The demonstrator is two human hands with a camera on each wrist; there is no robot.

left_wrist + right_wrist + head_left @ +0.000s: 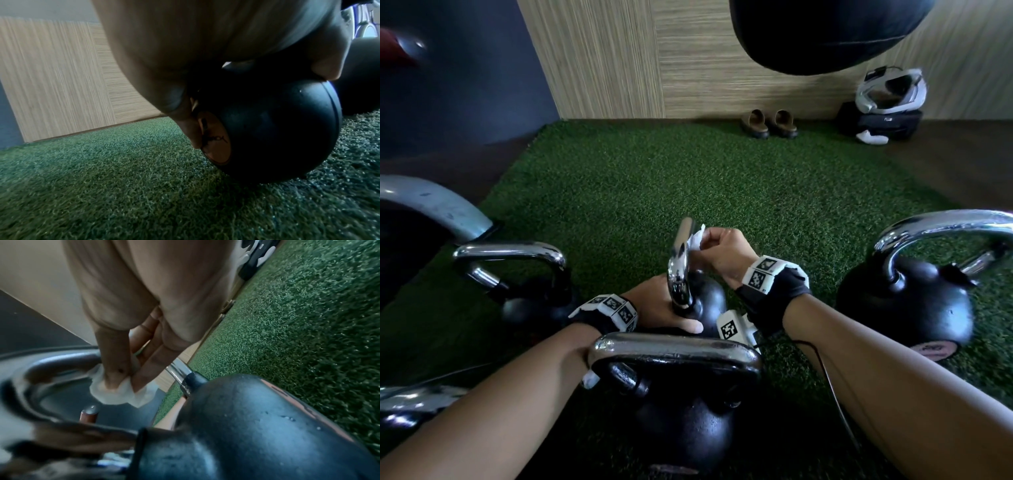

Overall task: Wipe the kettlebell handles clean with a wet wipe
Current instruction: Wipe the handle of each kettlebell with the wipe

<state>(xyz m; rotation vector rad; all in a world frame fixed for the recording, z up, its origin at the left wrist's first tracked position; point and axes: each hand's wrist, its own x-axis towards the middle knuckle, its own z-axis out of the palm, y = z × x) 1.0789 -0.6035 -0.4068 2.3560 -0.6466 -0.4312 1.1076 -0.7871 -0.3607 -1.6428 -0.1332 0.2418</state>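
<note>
A small black kettlebell (705, 301) stands on the green turf in the middle, its chrome handle (681, 263) seen edge-on. My right hand (719, 246) pinches a white wet wipe (697, 240) against the top of that handle; the right wrist view shows the wipe (121, 392) bunched under the fingertips (115, 378) on the handle (61, 363). My left hand (664, 308) grips the ball of this kettlebell (277, 134) from the left, thumb (327, 68) on top and fingers down its side.
Other kettlebells stand around: one nearest me (681, 397), one to the left (530, 277), a larger one to the right (914, 301). Shoes (768, 123) and a bag with a headset (883, 109) lie by the wooden wall. A punching bag (825, 31) hangs overhead.
</note>
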